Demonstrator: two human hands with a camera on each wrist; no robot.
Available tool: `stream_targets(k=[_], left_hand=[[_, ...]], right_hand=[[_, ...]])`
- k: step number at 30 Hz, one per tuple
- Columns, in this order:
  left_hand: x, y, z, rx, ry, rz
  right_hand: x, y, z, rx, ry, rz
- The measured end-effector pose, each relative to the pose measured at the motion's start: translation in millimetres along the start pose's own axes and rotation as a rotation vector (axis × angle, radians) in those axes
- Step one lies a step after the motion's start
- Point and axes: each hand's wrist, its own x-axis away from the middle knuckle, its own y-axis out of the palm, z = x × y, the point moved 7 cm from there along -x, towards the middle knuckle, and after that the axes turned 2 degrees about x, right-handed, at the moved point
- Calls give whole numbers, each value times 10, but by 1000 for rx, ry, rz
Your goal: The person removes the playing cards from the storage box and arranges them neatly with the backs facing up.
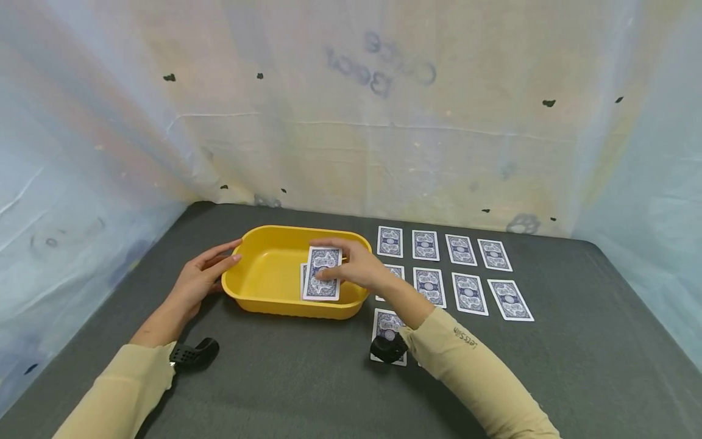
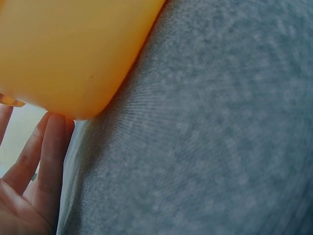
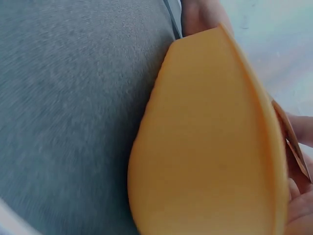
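My right hand (image 1: 353, 265) pinches playing cards (image 1: 322, 274) above the right part of a yellow tub (image 1: 290, 311). The front card shows its blue patterned back, and a second card's edge peeks out behind it at the left. In the right wrist view the cards (image 3: 293, 139) appear between the fingers, just past the tub rim (image 3: 264, 107). At the tub's left end, my left hand (image 1: 200, 274) touches the rim and wall. Its fingers (image 2: 51, 156) look fairly straight against the tub (image 2: 73, 63) in the left wrist view.
Face-down cards (image 1: 429, 286) lie in rows right of the tub. One front card (image 1: 386, 323) is partly covered by the right wrist's black device (image 1: 388, 349). A dark grey cloth (image 1: 274, 378) covers the table, and a translucent plastic sheet (image 1: 351, 158) hangs behind.
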Motion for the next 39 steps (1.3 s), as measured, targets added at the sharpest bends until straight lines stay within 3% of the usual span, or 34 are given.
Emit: stream_targets(k=[13,17,26,39], left_hand=[[-25,7,31,-1,19,-8],[-26,-2,43,2,31,-10],[0,-55,25,-3,37,8],[1,-75,13,-18,28,15]], right_hand=[[424,-498,127,178,20,139],[581,-639,211,186,42,166],[903,-885,399,221,6,173],[1412,-1107,746,233,78,199]])
